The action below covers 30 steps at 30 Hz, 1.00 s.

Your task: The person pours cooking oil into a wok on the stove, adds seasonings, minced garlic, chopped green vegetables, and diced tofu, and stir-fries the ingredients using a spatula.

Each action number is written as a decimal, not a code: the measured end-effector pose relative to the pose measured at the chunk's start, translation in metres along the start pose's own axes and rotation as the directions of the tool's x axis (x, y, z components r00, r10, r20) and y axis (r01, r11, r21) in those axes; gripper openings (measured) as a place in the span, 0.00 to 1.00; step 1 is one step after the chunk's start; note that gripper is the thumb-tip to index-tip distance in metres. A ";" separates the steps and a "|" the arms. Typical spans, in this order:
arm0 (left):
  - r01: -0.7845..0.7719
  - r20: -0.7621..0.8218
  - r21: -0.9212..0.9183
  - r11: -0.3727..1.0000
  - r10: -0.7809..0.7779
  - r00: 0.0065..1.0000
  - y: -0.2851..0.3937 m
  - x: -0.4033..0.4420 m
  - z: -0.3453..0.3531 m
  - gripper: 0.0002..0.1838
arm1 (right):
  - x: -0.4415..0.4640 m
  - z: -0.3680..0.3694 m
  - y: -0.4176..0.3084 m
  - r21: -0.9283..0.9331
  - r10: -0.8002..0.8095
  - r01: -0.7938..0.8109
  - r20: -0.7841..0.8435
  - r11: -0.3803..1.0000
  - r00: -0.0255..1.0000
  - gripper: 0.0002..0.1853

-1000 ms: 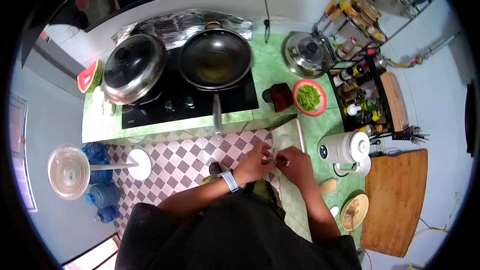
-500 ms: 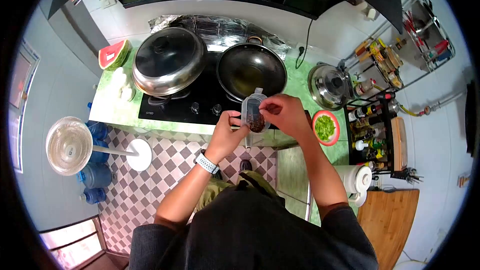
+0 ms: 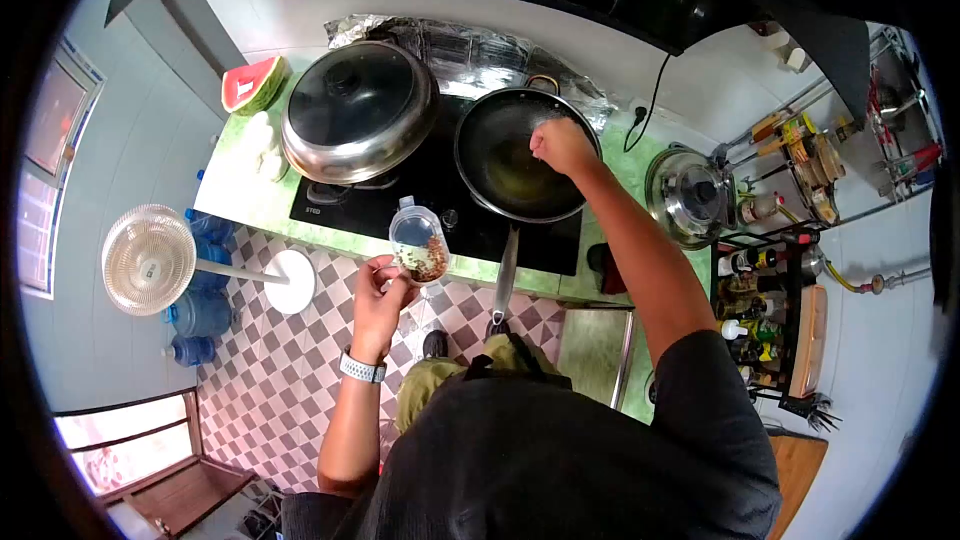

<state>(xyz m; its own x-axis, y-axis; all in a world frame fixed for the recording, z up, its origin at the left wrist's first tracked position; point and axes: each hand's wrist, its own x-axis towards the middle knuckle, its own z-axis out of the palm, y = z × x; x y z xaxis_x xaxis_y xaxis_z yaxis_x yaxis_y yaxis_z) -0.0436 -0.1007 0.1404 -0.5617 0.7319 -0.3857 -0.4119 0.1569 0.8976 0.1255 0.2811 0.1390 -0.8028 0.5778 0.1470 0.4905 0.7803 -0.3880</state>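
Clear tub (image 3: 416,234) is gripped by left hand (image 3: 378,308); right hand (image 3: 562,148) is curled closed over wok (image 3: 497,152), contents unseen; low, controlled release judged needed

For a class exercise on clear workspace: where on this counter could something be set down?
Bare counter shows left of the white items, in front of the watermelon, and between wok and steel pot, though the right forearm crosses that gap. Crowded: the hob, under wok and lidded pan.
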 end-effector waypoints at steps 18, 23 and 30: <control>-0.038 0.070 -0.023 0.999 0.040 0.997 0.016 -0.011 -0.026 0.21 | 0.013 -0.060 -0.037 -0.286 0.157 -0.189 -0.132 0.939 0.979 0.08; -0.077 0.134 0.001 0.997 0.076 0.988 0.017 -0.002 -0.018 0.21 | -0.006 -0.083 -0.080 -0.226 0.085 -0.134 -0.216 0.965 0.973 0.06; -0.144 0.256 0.104 0.984 0.113 0.960 0.021 0.009 -0.003 0.21 | -0.064 -0.078 -0.192 0.150 -0.124 0.147 -0.155 0.978 0.980 0.06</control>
<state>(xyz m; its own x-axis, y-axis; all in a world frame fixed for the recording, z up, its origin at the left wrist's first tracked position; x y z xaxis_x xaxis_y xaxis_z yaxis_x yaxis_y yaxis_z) -0.0589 -0.0928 0.1552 -0.4021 0.8902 -0.2140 -0.2496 0.1183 0.9611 0.1087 0.1129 0.2755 -0.7951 0.5068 0.3331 0.3106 0.8121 -0.4940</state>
